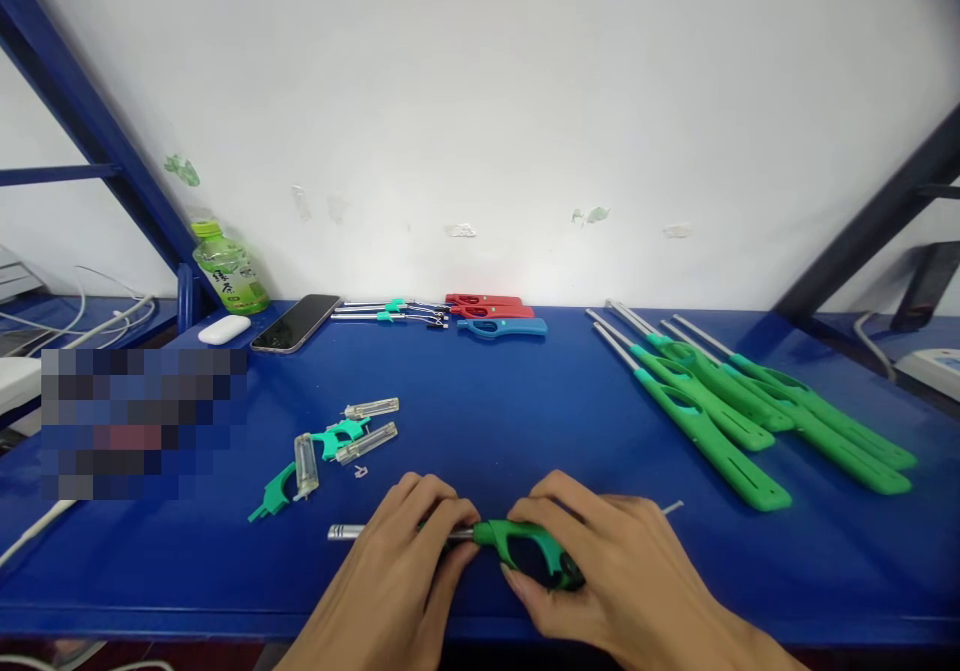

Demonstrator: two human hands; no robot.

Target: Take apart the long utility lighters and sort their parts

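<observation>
Near the front edge of the table, a green long-nosed lighter (491, 531) lies across between my two hands, its metal tube pointing left. My left hand (409, 551) is closed around the tube, leaving the silver tip out beyond the fingers. Wrapped over the green handle, my right hand (600, 561) has its thumb below the trigger opening. A teal trigger part shows inside that opening; the rest of the handle is hidden under the hand. Left of my hands lie clear fuel tanks (306, 466) and teal trigger pieces (276, 492).
Several green lighters (712, 441) lie at the right. Along the back are metal tubes with wires (386, 317), red handle shells (491, 309) and a blue handle shell (502, 328). A phone (296, 323), a white case (224, 329) and a green bottle (229, 269) stand back left.
</observation>
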